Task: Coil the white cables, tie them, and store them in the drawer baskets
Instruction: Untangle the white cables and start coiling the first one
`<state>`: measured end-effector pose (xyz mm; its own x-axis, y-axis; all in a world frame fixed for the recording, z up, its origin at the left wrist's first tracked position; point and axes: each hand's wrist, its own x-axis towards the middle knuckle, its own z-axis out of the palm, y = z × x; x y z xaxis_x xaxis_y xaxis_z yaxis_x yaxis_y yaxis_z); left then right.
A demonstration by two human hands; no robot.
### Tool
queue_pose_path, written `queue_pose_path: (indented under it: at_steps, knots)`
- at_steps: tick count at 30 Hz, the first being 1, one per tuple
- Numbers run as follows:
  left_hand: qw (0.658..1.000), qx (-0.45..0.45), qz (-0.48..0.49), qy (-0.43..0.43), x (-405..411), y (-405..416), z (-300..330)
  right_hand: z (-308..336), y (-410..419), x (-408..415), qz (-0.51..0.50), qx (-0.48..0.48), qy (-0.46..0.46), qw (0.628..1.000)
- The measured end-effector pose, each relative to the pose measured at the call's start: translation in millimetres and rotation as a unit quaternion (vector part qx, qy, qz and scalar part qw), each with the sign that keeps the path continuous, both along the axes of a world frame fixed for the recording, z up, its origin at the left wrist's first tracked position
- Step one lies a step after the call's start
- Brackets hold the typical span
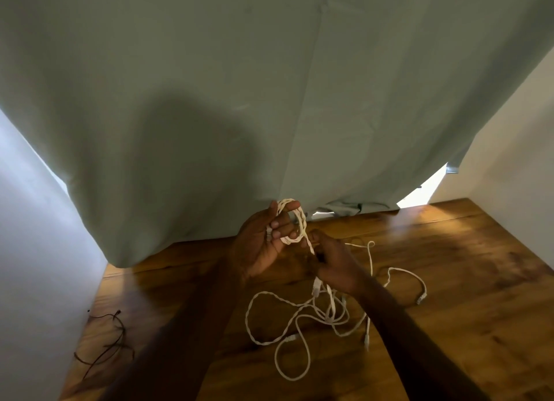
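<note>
Head view: white coil (295, 221) looped around left hand (263, 245), raised above desk (464, 281). Right hand (335, 263) pinching cable tail just below coil. Loose white cables (299, 319) tangled on desk beneath. Dark wire ties (111, 340) lying far left. Green curtain (209, 101) behind.

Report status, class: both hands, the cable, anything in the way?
Left hand holds braided coil. Right hand pinches its tail. Loose white cables tangled on wooden table. Nothing blocking; no drawer baskets seen.
</note>
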<state>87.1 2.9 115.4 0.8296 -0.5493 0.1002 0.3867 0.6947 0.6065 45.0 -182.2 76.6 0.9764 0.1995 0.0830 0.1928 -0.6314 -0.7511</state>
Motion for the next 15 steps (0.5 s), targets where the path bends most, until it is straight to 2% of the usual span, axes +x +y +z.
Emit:
queue_pose_path:
  at_steps: [4,11,13,15]
  knots:
    - [0.995,0.032,0.096,-0.003,8,7,7,-13,-10,-4,0.031,-0.114,0.020,0.993]
    - [0.969,0.137,0.205,-0.028,19,1,7,-21,-3,-14,0.080,-0.143,0.017,0.986]
    - [0.952,0.195,0.227,-0.058,21,-5,0,-14,0,-15,0.094,-0.150,0.008,0.984]
    - [0.915,0.287,0.259,-0.117,23,-8,-7,-6,3,-16,0.097,-0.151,-0.005,0.984]
